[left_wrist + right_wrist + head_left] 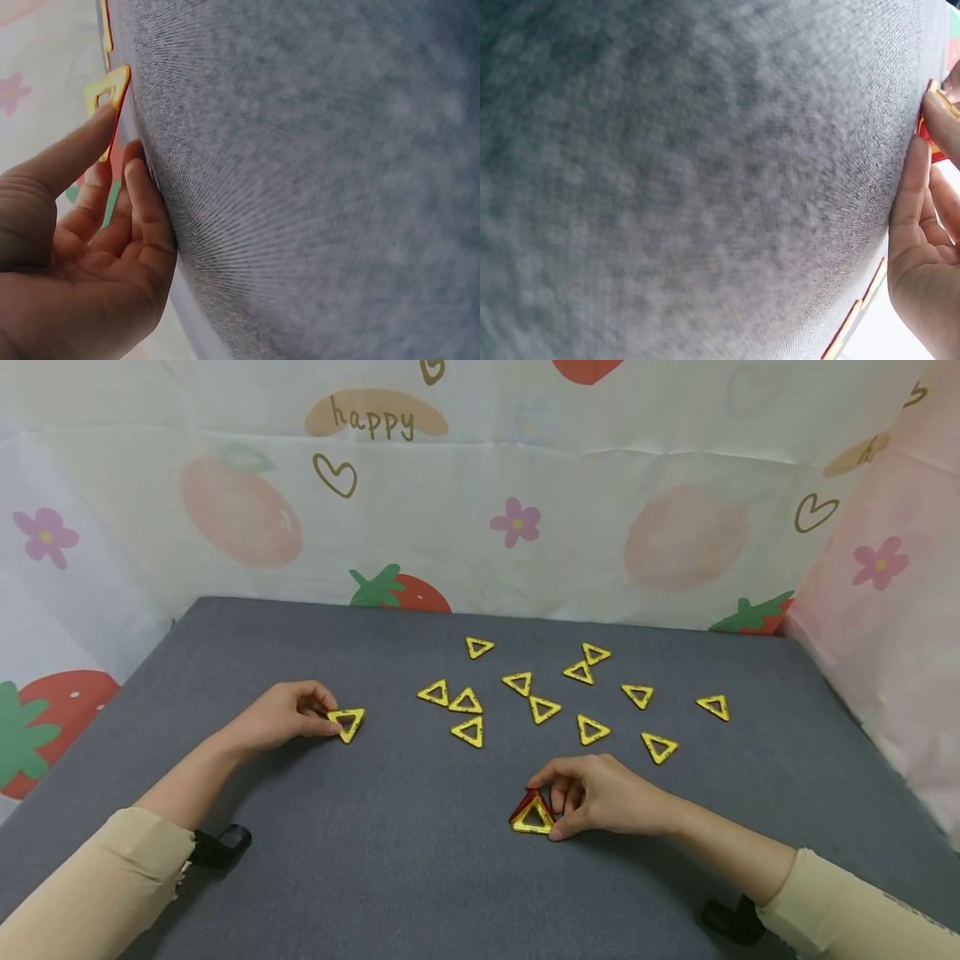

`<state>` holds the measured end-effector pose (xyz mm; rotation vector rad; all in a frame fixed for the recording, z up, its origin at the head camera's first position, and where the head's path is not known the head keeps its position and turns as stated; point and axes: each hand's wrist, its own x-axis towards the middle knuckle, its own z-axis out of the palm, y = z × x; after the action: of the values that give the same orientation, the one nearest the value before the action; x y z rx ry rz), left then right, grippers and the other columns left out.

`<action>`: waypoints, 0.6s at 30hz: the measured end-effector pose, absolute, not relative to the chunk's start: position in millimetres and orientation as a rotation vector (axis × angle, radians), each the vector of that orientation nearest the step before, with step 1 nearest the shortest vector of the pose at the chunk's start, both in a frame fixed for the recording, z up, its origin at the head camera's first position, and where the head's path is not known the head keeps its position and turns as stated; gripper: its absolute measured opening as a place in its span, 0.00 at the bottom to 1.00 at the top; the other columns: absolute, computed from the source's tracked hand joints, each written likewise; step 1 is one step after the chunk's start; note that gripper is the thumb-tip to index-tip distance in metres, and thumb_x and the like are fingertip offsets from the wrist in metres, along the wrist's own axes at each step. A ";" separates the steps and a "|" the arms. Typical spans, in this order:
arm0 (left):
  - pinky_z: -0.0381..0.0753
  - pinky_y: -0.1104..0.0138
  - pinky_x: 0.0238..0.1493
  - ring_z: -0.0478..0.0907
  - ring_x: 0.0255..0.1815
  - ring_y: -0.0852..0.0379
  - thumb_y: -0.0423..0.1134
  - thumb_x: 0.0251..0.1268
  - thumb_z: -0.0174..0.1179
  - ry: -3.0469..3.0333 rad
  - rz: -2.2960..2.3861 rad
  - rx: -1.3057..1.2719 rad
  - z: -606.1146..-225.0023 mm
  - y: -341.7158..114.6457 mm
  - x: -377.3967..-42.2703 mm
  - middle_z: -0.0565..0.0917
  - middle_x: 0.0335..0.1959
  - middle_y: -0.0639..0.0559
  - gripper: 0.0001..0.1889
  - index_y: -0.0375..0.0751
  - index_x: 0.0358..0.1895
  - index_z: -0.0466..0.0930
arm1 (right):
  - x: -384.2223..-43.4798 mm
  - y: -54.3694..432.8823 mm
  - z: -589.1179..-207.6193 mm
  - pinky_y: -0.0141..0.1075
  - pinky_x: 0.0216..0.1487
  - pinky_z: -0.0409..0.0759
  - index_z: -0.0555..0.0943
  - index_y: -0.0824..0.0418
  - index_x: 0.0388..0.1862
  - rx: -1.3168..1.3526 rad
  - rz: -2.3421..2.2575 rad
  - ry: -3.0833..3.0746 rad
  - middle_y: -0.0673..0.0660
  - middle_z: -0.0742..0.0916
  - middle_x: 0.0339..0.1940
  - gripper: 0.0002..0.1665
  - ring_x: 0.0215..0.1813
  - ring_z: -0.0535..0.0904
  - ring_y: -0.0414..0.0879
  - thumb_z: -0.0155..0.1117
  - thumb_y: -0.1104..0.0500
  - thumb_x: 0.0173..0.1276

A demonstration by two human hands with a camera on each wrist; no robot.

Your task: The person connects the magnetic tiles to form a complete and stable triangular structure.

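At the left of the table, my left hand (281,718) pinches a yellow triangular tile (351,713) with an open middle. In the left wrist view the thumb lies on the face of this tile (116,77), and a red edge shows along its side. My right hand (603,797), nearer the front, holds a small group of triangular tiles between thumb and fingers. A yellow tile (529,829) leans at the front of the group, with a red side (519,807) behind it. The right wrist view shows the fingers low along the cloth; the group is partly hidden by the thumb.
Several yellow triangular tiles lie flat across the middle and back of the grey table (390,860). A touching cluster includes one tile (467,742) between the hands; another tile (658,758) lies beyond the right hand. A printed curtain (465,485) hangs behind the table.
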<state>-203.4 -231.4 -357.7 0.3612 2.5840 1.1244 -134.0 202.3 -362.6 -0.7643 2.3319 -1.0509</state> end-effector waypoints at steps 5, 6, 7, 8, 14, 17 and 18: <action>0.81 0.67 0.38 0.80 0.36 0.61 0.39 0.67 0.63 2.551 1.185 0.315 -355.2 -234.7 -202.3 0.87 0.39 0.46 0.14 0.32 0.48 0.76 | -134.2 201.7 -362.3 0.30 0.31 0.80 0.81 0.54 0.56 -0.759 -1.055 2.325 0.54 0.84 0.33 0.30 0.29 0.80 0.37 0.79 0.54 0.54; 0.81 0.67 0.38 0.80 0.35 0.61 0.39 0.68 0.62 2.547 1.192 0.321 -354.7 -234.9 -202.3 0.88 0.38 0.46 0.13 0.32 0.47 0.77 | -134.2 201.8 -362.3 0.30 0.31 0.80 0.81 0.54 0.56 -0.758 -1.055 2.324 0.54 0.84 0.33 0.30 0.29 0.80 0.37 0.79 0.54 0.54; 0.81 0.67 0.38 0.80 0.35 0.61 0.38 0.68 0.62 2.543 1.197 0.327 -354.4 -235.1 -202.4 0.88 0.38 0.46 0.13 0.31 0.47 0.77 | -134.3 201.8 -362.2 0.30 0.31 0.80 0.81 0.54 0.56 -0.757 -1.055 2.324 0.54 0.84 0.33 0.30 0.29 0.80 0.37 0.79 0.54 0.54; 0.81 0.67 0.38 0.80 0.35 0.62 0.38 0.68 0.62 2.539 1.200 0.335 -354.1 -235.1 -202.4 0.89 0.38 0.46 0.13 0.31 0.47 0.77 | -134.3 201.8 -362.2 0.30 0.31 0.80 0.81 0.54 0.56 -0.757 -1.055 2.324 0.54 0.84 0.33 0.30 0.29 0.80 0.37 0.79 0.54 0.54; 0.83 0.69 0.41 0.83 0.37 0.64 0.38 0.69 0.61 2.497 1.238 0.369 -353.6 -231.8 -202.6 0.88 0.41 0.43 0.14 0.32 0.51 0.74 | -134.5 201.9 -362.4 0.30 0.31 0.80 0.81 0.54 0.56 -0.757 -1.056 2.323 0.54 0.83 0.33 0.30 0.29 0.80 0.37 0.79 0.54 0.54; 0.84 0.68 0.42 0.84 0.38 0.62 0.37 0.71 0.59 2.474 1.282 0.395 -351.9 -227.5 -201.2 0.86 0.42 0.41 0.14 0.35 0.53 0.72 | -134.5 201.7 -362.5 0.30 0.31 0.80 0.81 0.54 0.56 -0.757 -1.054 2.324 0.54 0.83 0.33 0.30 0.28 0.79 0.37 0.79 0.54 0.54; 0.85 0.67 0.42 0.84 0.38 0.61 0.37 0.71 0.59 2.469 1.298 0.406 -351.3 -225.9 -200.7 0.86 0.42 0.40 0.14 0.35 0.54 0.71 | -134.6 201.6 -362.6 0.30 0.31 0.80 0.81 0.54 0.56 -0.757 -1.053 2.324 0.54 0.83 0.33 0.30 0.28 0.79 0.37 0.79 0.54 0.54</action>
<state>-200.7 -225.9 -351.3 0.4063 2.4685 1.2984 -134.6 201.6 -362.6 -0.7570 2.3243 -1.0525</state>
